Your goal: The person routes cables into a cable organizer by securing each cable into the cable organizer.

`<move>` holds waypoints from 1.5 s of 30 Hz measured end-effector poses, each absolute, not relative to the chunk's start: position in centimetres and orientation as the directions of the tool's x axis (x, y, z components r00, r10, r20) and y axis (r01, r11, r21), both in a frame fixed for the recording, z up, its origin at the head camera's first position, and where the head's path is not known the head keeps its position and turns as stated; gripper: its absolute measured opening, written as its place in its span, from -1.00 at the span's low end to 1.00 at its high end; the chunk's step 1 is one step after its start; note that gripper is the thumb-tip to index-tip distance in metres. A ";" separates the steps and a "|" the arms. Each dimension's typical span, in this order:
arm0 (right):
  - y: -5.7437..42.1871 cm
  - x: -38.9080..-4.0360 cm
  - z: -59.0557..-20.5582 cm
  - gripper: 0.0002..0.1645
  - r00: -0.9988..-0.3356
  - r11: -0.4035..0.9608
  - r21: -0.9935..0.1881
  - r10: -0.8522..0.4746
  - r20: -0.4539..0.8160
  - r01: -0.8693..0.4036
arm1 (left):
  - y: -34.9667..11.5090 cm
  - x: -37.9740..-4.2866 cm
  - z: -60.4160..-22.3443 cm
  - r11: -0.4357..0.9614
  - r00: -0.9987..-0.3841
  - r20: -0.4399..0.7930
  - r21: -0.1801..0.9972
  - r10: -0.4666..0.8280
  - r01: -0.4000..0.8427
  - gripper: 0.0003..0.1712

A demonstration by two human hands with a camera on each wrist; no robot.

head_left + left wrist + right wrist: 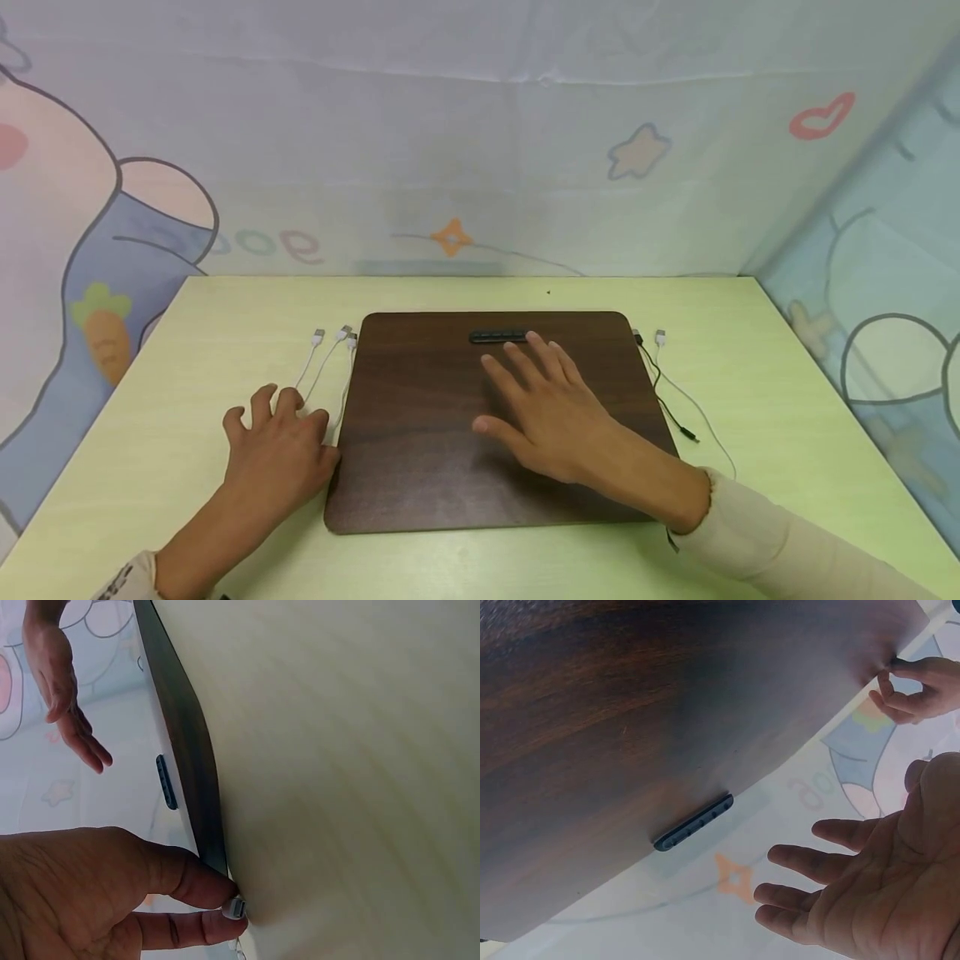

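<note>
A white cable (330,375) is being pinched by the left hand (273,454); the flat, open right hand (551,408) is best kept hovering beyond it over the board (420,433).

We see bare desk (487,567) along the near edge and far edge. White cables (322,367) crowd the wooden board's (420,433) left side, black and white cables (675,400) its right; fabric walls (480,167) enclose three sides.

**Colours on the Table**

The table (187,367) is pale green. The board (420,433) is dark brown with wood grain. The clip (498,337) is black. Some cables (318,367) are white, one cable (663,400) black. The sleeve (757,525) is cream.
</note>
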State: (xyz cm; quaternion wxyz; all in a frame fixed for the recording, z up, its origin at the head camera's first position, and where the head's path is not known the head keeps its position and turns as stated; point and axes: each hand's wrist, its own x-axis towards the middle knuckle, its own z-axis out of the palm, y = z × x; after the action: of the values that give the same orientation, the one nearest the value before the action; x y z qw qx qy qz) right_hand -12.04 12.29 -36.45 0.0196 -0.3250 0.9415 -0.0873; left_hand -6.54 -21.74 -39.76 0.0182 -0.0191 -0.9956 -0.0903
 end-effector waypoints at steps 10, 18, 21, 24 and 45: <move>11.6 -12.6 -36.7 -0.03 -0.776 0.770 -0.156 -0.630 -0.033 -0.618 | -21.9 -6.4 -39.9 0.984 -0.998 0.047 0.171 0.049 0.056 -0.81; 10.8 -13.0 -37.3 -0.12 -0.761 0.766 -0.126 -0.642 -0.090 -0.631 | -21.8 -6.4 -39.9 0.981 -0.996 0.050 0.177 0.071 0.078 -0.78; 10.5 -13.2 -37.4 -0.15 -0.755 0.762 -0.118 -0.647 -0.103 -0.637 | -21.8 -6.5 -39.9 0.980 -0.997 0.043 0.186 0.063 0.070 -0.77; 10.3 -13.3 -37.5 -0.17 -0.751 0.759 -0.112 -0.651 -0.111 -0.641 | -21.6 -6.5 -39.8 0.979 -0.998 0.034 0.197 0.051 0.057 -0.78; 8.3 -13.9 -37.6 -0.21 -0.712 0.720 -0.034 -0.691 -0.125 -0.693 | -21.7 -6.8 -39.1 0.974 -1.000 -0.007 0.227 -0.005 -0.007 -0.70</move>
State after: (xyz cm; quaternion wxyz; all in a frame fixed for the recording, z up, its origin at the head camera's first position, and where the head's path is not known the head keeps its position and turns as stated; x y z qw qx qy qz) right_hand -13.91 8.32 -37.59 0.0643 -0.3740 0.9252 0.0075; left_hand -6.78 -21.66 -39.14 -0.0034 0.0029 -0.9935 -0.1141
